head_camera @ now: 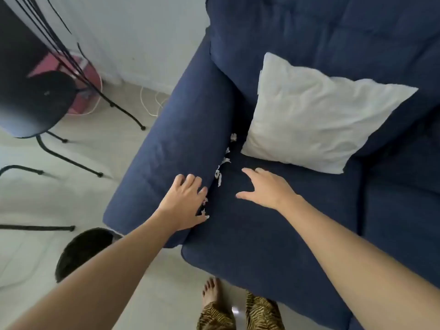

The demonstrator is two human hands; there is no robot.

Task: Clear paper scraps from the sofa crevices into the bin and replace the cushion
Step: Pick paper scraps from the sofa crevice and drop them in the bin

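Note:
White paper scraps (222,166) stick out along the crevice between the navy sofa's armrest (176,144) and its seat (273,234). My left hand (185,201) lies spread on the armrest's inner edge, its fingertips touching the nearest scraps at the crevice. My right hand (266,189) hovers flat over the seat just right of the crevice, fingers apart and holding nothing. A white cushion (319,122) lies on the seat against the backrest, its corner close to the far scraps. A dark round bin (81,248) stands on the floor at the sofa's front left corner, partly hidden by my left forearm.
A black chair (35,101) with thin metal legs stands on the pale floor to the left. White cables (148,103) trail beside the armrest near the wall. My bare foot (210,291) is on the floor in front of the sofa.

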